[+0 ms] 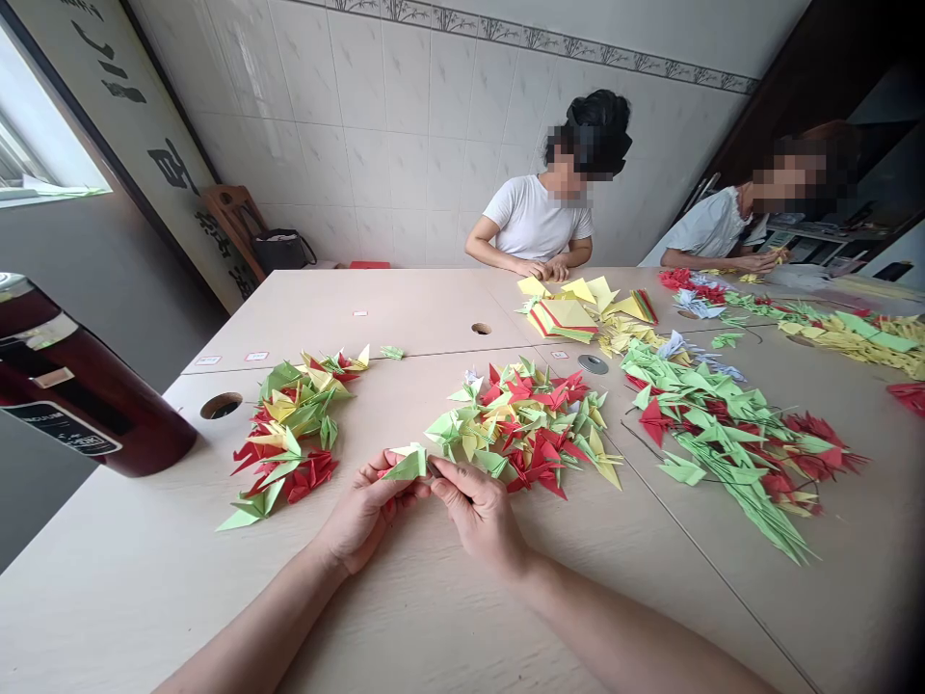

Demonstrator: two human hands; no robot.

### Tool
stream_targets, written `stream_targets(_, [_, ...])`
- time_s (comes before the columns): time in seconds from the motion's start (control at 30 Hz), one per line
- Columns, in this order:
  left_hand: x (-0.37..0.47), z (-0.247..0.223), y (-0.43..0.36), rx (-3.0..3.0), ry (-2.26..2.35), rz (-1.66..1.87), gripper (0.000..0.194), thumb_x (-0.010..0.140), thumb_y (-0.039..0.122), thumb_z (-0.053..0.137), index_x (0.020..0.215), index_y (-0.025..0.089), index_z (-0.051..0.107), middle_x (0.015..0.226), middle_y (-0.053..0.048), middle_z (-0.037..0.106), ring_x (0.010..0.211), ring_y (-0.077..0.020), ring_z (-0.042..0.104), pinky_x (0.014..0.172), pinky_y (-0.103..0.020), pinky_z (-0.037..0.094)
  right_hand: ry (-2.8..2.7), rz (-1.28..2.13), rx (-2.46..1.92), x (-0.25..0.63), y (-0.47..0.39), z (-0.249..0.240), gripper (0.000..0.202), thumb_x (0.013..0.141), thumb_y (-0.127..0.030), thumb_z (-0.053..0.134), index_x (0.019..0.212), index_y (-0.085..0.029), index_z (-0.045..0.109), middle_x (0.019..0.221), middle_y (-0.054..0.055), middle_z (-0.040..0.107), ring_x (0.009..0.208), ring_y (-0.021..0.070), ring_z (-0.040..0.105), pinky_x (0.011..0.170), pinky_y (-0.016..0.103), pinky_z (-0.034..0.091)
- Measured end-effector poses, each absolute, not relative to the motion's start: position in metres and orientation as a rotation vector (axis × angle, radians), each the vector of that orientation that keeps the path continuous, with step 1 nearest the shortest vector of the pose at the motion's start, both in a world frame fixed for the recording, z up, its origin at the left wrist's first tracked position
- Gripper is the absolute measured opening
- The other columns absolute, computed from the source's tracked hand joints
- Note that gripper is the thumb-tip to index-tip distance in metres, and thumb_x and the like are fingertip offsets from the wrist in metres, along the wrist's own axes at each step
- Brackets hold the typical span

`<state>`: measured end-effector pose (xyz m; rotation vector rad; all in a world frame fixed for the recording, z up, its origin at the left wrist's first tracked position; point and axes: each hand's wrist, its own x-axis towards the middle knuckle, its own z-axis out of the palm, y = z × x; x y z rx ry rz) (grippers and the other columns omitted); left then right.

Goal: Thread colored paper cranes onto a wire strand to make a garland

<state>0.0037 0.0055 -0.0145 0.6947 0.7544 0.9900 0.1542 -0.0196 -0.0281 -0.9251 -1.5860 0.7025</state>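
Note:
Low over the near part of the table, my left hand [367, 511] pinches a light green folded paper crane [409, 465]. My right hand [481, 511] is closed at the crane's right side, thumb and forefinger together. A small dark thing [435, 468] shows at those fingertips, too small to name. Just beyond my hands lies a loose pile of red, green and yellow paper cranes [516, 424]. Another pile of folded cranes [293, 434] spreads out to the left of my left hand.
A dark red flask [87, 395] stands at the left. Long bunches of stacked green and red cranes [729, 434] lie to the right. Coloured paper sheets [564, 316] sit near a person [541, 217] across the table; a second person [712, 231] handles yellow paper. The table has holes [221, 405].

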Motion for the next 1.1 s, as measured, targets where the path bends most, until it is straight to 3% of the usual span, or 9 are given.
stream_targets(0.33, [0.005, -0.012, 0.003, 0.670, 0.762, 0.976, 0.020, 0.061, 0.018, 0.074, 0.075, 0.018, 0.060, 0.068, 0.001, 0.065, 0.062, -0.0109, 0.060, 0.063, -0.021, 0.045, -1.584, 0.696, -0.925, 0.154, -0.021, -0.025, 0.027, 0.088, -0.023, 0.046, 0.109, -0.020, 0.063, 0.080, 0.005, 0.067, 0.067, 0.0162, 0.059, 0.064, 0.029, 0.052])
stream_targets(0.5, [0.006, -0.014, 0.002, 0.680, 0.696, 0.940, 0.014, 0.066, 0.019, 0.072, 0.076, 0.018, 0.062, 0.067, 0.000, 0.065, 0.062, -0.0102, 0.059, 0.063, -0.021, 0.046, -1.579, 0.713, -0.887, 0.153, -0.022, -0.021, 0.026, 0.089, -0.023, 0.045, 0.106, -0.020, 0.064, 0.072, 0.003, 0.063, 0.062, 0.0142, 0.057, 0.060, 0.026, 0.051])
stream_targets(1.1, [0.004, -0.016, 0.003, 0.688, 0.684, 0.925, 0.014, 0.066, 0.021, 0.072, 0.076, 0.019, 0.063, 0.068, -0.001, 0.066, 0.062, -0.0115, 0.060, 0.063, -0.022, 0.046, -1.568, 0.765, -0.863, 0.151, -0.023, -0.016, 0.027, 0.090, -0.026, 0.044, 0.106, -0.021, 0.064, 0.070, 0.003, 0.062, 0.065, 0.0151, 0.058, 0.064, 0.027, 0.052])
